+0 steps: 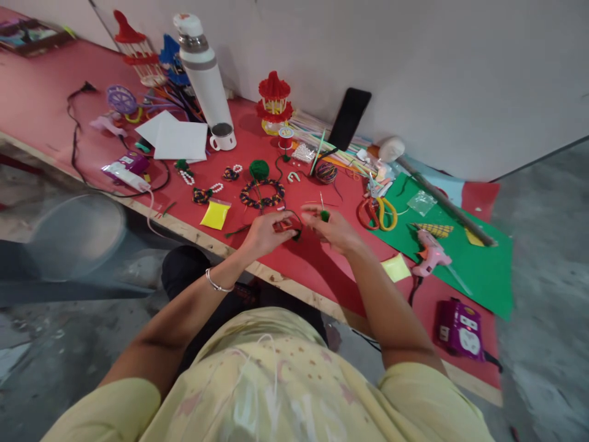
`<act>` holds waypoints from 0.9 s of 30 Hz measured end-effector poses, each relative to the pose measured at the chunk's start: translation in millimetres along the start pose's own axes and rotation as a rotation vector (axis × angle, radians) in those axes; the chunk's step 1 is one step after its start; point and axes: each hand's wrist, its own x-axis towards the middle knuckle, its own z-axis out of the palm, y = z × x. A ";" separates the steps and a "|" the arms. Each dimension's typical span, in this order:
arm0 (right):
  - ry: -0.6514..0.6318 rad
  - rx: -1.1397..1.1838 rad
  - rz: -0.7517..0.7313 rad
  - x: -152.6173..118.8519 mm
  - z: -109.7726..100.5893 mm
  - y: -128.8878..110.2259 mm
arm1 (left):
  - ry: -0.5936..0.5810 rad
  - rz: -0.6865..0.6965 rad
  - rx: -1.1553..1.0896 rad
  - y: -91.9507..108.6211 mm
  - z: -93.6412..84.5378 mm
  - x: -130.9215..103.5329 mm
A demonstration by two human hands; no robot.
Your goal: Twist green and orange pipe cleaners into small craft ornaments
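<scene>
My left hand (267, 234) has its fingers closed on a small dark yarn piece (297, 234) near the table's front edge. Just to its right, my right hand (335, 228) is closed around a green-handled hook (324, 215), whose thin metal tip points up. Behind my left hand lies a dark multicoloured yarn ring (262, 194), with a green yarn ball (259, 169) beyond it. A multicoloured yarn ball (326, 173) sits behind my right hand. Left of the ring are a yarn-and-bead piece (201, 195) and a yellow packet (215, 215).
Scissors (377, 212) rest right of my hands, near a pink glue gun (430, 253) on green sheet. A purple power strip (461, 329) is at the right. Behind stand a white bottle (205, 80), a mug (223, 137) and a leaning phone (350, 118).
</scene>
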 end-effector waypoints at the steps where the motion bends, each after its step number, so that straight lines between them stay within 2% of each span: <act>1: 0.061 -0.101 -0.089 -0.1 -5.3 0.8 | -0.007 0.029 0.031 -0.8 -1.9 -0.1; 3: 0.188 -0.332 -0.226 -0.6 -15.3 4.9 | -0.004 0.073 0.079 -1.4 -7.3 0.3; 6: 0.357 -0.733 -0.285 -4.6 -22.7 16.8 | -0.020 0.088 0.181 -3.0 -18.2 1.3; 9: 0.411 -1.046 -0.336 -14.0 -26.4 27.2 | -0.037 0.148 0.261 -8.5 -28.4 1.8; 12: 0.424 -1.170 -0.357 -22.6 -44.1 27.1 | -0.031 0.175 0.324 -15.0 -35.9 3.2; 13: 0.447 -1.194 -0.324 -23.7 -54.8 25.2 | -0.016 0.189 0.345 -16.4 -38.2 4.0; 14: 0.535 -1.220 -0.264 -23.3 -67.3 23.0 | -0.003 0.207 0.386 -17.2 -40.8 4.8; 16: 0.647 -1.302 -0.071 -18.1 -93.9 19.6 | 0.024 0.238 0.498 -17.1 -46.6 6.2; 18: 0.615 -1.361 0.168 -7.8 -116.5 18.6 | 0.036 0.252 0.584 -15.8 -53.0 6.9; 19: 0.564 -1.379 0.243 -1.8 -124.8 18.7 | 0.038 0.249 0.611 -15.3 -56.0 7.0; 23: 0.505 -1.370 0.303 14.2 -142.2 15.8 | 0.007 0.200 0.675 -15.6 -62.9 5.8; 27: 0.549 -1.248 0.337 7.5 -158.3 7.2 | -0.084 0.190 0.724 -16.5 -60.8 5.2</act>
